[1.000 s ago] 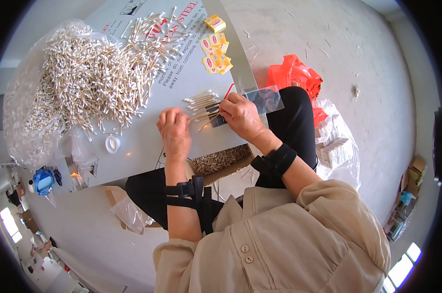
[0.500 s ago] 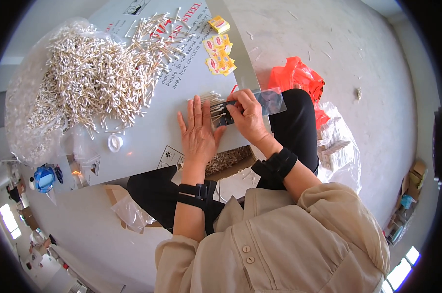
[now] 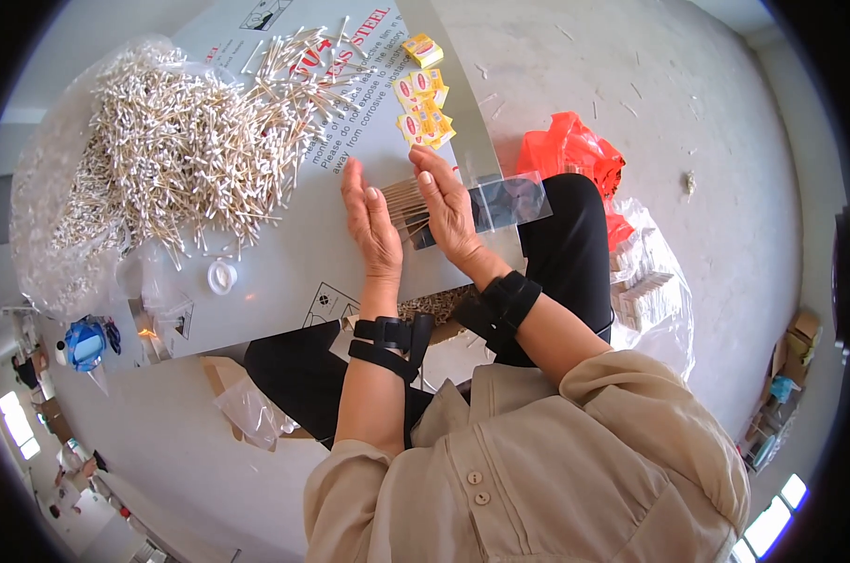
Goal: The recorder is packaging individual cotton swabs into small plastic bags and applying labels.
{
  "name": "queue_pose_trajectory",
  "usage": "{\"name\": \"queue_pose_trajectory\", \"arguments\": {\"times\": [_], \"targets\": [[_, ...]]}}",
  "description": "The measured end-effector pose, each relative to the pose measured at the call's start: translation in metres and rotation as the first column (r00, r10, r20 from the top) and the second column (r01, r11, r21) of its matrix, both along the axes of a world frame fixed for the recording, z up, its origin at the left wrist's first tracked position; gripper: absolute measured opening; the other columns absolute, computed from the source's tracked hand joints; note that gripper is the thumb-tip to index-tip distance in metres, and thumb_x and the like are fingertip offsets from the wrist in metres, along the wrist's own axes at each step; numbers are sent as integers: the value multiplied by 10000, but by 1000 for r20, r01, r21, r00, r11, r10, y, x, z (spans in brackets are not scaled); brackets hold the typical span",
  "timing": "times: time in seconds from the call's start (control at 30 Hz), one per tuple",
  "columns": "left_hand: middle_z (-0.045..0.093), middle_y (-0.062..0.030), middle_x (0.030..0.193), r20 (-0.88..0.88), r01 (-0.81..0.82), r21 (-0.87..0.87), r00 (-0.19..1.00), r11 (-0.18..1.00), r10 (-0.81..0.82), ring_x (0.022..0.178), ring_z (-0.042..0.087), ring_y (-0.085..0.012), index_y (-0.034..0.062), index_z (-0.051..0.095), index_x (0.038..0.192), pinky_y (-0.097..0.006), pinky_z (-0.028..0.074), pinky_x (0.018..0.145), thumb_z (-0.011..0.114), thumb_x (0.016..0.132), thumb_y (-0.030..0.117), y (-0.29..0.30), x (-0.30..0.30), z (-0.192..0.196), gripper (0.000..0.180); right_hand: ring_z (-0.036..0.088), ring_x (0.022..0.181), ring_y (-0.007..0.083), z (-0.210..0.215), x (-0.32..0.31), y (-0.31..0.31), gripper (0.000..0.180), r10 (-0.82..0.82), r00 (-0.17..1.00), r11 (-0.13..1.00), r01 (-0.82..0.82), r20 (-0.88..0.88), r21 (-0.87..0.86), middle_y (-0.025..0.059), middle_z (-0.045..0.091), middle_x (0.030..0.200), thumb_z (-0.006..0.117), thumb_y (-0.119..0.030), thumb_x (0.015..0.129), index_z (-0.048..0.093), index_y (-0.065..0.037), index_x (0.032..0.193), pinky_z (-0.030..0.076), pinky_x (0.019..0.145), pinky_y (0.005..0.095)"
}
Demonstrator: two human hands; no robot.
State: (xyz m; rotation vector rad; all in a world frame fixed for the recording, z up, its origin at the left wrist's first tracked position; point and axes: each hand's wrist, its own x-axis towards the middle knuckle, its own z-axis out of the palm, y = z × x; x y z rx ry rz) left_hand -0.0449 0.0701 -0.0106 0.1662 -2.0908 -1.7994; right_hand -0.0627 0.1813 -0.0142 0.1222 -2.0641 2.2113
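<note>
A row of cotton swabs (image 3: pixel 406 201) lies between my two hands near the right side of the grey table (image 3: pixel 284 272). My left hand (image 3: pixel 373 225) stands on edge at the row's left end, fingers straight. At the other end my right hand (image 3: pixel 449 208) is also on edge with fingers stretched, covering part of the row. The palms face each other, flanking the swabs. A clear plastic bag (image 3: pixel 528 195) with a dark strip lies beside my right hand and reaches past the table edge. A big heap of loose swabs (image 3: pixel 190 141) spreads at the left.
Yellow printed cards (image 3: pixel 425 117) and a small yellow stack (image 3: pixel 423 49) lie at the far right of the table. A round white lid (image 3: pixel 221 276) sits near the heap. A red plastic bag (image 3: pixel 570 150) and a clear bag of packs (image 3: pixel 645 281) are beyond my knee.
My right hand has let go of the dark strip and turned from a pinch to straight fingers. My left hand has tilted from flat onto its edge. The swabs now lie squeezed between them.
</note>
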Motion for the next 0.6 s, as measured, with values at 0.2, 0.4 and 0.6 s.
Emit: {"name": "queue_pose_trajectory", "arguments": {"times": [0.2,0.4,0.6], "targets": [[418,-181,1434,14,65,161,998,985,-68,1326,414,-278,-25,378,1424,-416,322,1109,393,1040,346,-9,8,0,534,499,1242,239,-3,14,1,319,-20,999,991,24,31,-129,164,527,1347,474,-155,1021,534,46,1261,369,1059,327],[366,-181,1470,106,279,-460,960,843,-260,1355,351,-379,34,430,1383,-473,311,1112,780,699,117,-22,19,19,773,486,1259,178,3,-1,19,374,125,989,992,-122,78,-40,123,511,1357,444,-204,1042,520,53,1304,379,1095,307],[310,-154,1512,198,307,-662,952,684,-235,1411,279,-364,56,428,1383,-476,291,1122,850,578,93,-30,26,19,910,506,1240,175,2,-6,23,376,230,965,967,-213,122,-137,122,546,1326,456,-207,1039,524,51,1305,400,1075,301]]}}
